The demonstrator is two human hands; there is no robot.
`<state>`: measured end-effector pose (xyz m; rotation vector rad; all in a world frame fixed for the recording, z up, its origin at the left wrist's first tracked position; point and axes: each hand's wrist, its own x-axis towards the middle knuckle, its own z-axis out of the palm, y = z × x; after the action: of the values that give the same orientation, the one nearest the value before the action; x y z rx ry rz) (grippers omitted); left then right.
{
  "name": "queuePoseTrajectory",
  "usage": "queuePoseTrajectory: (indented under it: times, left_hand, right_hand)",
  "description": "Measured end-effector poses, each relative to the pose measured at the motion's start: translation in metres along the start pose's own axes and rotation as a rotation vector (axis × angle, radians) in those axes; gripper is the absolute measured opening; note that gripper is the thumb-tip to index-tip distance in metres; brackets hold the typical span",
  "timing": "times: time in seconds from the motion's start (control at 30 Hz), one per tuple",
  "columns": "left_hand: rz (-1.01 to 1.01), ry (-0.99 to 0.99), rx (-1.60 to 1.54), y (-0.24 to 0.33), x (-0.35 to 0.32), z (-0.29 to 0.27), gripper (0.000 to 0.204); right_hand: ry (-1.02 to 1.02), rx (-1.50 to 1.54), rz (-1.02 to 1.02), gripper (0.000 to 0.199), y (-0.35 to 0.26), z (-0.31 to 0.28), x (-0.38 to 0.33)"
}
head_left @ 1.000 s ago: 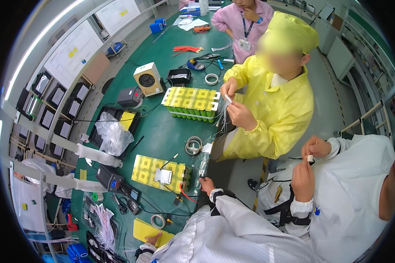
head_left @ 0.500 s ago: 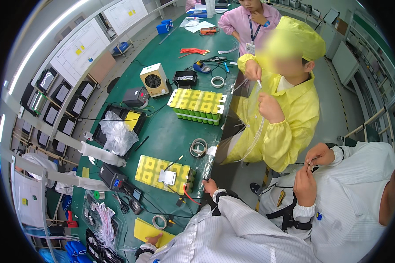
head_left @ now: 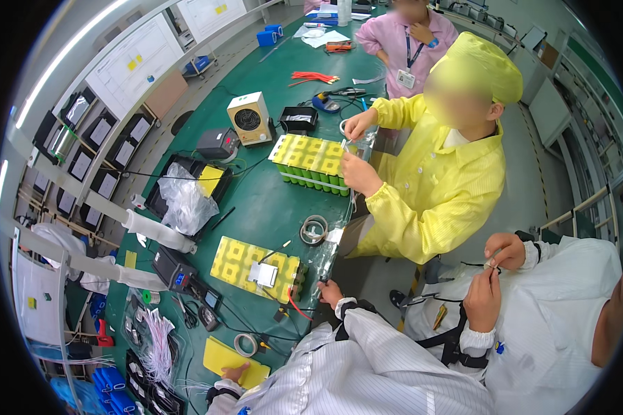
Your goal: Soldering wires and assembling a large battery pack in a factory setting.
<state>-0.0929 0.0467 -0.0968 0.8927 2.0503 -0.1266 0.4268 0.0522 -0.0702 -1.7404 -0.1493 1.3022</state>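
My left hand [head_left: 234, 374] lies on the near edge of a yellow pad [head_left: 223, 356] at the green table's near end, fingers over its edge; my striped white sleeve hides most of the hand. My right hand [head_left: 329, 292] rests curled at the table's right edge. It touches the near end of a long clear plastic sleeve [head_left: 325, 254], beside a red wire [head_left: 294, 306]. Whether it grips the sleeve is unclear. Just ahead lies a yellow-topped battery pack [head_left: 246, 261] with a white piece on it.
A person in a yellow coat works with both hands at a second yellow-and-green pack [head_left: 311, 162]. A person in white at right holds a small part [head_left: 490, 265]. Tape rolls [head_left: 314, 228], a meter [head_left: 176, 271], a black tray with a plastic bag [head_left: 183, 200] and a small fan box [head_left: 249, 119] crowd the table.
The person in yellow has lowered both hands to the far pack's right end. The view has shifted slightly. My two hands stay where they were.
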Motion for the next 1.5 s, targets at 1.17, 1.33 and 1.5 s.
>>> queuePoseTrajectory:
  times: [1.17,1.33,1.5]
  left_hand:
    - [0.006,0.082,0.188,0.026,-0.063,-0.001,0.092]
    - [0.116,0.021,0.223,0.029,-0.068,-0.001,0.079]
    - [0.082,0.031,0.205,0.025,-0.061,0.001,0.082]
  right_hand:
    - [-0.257,-0.239,0.022,0.036,-0.013,-0.022,0.006]
    - [-0.265,-0.235,0.011,0.036,-0.010,-0.024,0.009]
    - [-0.263,-0.260,0.001,0.037,-0.008,-0.025,0.013]
